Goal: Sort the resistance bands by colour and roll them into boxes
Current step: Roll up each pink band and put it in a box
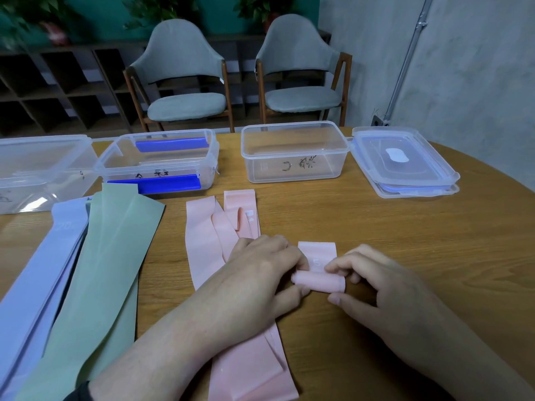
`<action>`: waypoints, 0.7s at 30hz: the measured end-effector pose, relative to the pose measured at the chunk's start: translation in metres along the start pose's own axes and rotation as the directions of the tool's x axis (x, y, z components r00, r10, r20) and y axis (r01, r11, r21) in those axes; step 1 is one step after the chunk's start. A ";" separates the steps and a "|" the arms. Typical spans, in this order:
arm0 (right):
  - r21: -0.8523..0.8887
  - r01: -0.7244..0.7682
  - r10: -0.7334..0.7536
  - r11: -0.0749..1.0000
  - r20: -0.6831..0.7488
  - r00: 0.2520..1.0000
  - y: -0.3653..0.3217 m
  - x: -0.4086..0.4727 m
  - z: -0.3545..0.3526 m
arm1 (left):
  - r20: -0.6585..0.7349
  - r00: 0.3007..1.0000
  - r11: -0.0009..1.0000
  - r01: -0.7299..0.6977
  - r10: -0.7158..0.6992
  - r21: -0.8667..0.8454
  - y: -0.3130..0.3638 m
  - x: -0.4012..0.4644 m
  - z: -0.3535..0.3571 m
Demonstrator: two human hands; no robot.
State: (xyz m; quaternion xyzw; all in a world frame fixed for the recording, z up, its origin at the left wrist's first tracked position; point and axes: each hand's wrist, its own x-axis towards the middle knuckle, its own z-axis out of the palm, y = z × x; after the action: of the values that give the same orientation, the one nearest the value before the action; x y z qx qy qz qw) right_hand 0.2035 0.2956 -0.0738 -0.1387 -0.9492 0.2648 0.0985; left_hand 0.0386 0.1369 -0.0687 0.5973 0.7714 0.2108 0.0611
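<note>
Both hands worked one pink band [318,272] near the middle of the wooden table [405,227]: the left hand [260,273] had its fingers curled over the rolled end and its thumb beneath, and the right hand [385,287] pinched the other end of the roll between curled fingers and thumb. The unrolled flat tail of that band lay beyond the roll and showed a pale printed "5". Just left of it, partly under the left hand and forearm, lay a loose pile of pink bands [214,241]; how many could not be counted, and one near the far end carried a small white mark too blurred to read. Further left lay a green band [110,256] overlapping a stack of lilac bands [43,270], the top one printed "20". Three clear plastic boxes stood along the far side: a left box [43,169] with its writing cut off, a middle box [162,160] with blue clips and a black handwritten label that I could not read, and a right box [292,151], open, with black handwritten marks, also illegible. Beside the right box sat a stack of clear lids [405,160] with a white oval on top. Two grey chairs [185,76] stood behind the table
</note>
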 end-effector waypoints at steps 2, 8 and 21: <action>0.004 0.006 -0.006 1.000 -0.009 1.000 0.001 0.000 0.001 | 0.007 1.000 1.000 0.008 -0.008 -0.004 0.000 0.000 0.000; 0.002 0.024 -0.024 1.000 -0.012 1.000 0.002 -0.001 0.001 | 0.004 1.000 1.000 0.003 -0.003 0.004 0.001 -0.001 -0.001; -0.021 0.028 -0.028 0.999 -0.021 0.999 0.002 0.000 0.003 | -0.003 1.000 1.000 -0.001 0.001 0.004 0.000 -0.001 -0.001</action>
State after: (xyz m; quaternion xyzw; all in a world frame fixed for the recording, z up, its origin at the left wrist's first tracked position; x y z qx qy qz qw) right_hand 0.2035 0.2957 -0.0771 -0.1291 -0.9526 0.2523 0.1107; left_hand 0.0386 0.1358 -0.0678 0.5974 0.7716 0.2105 0.0586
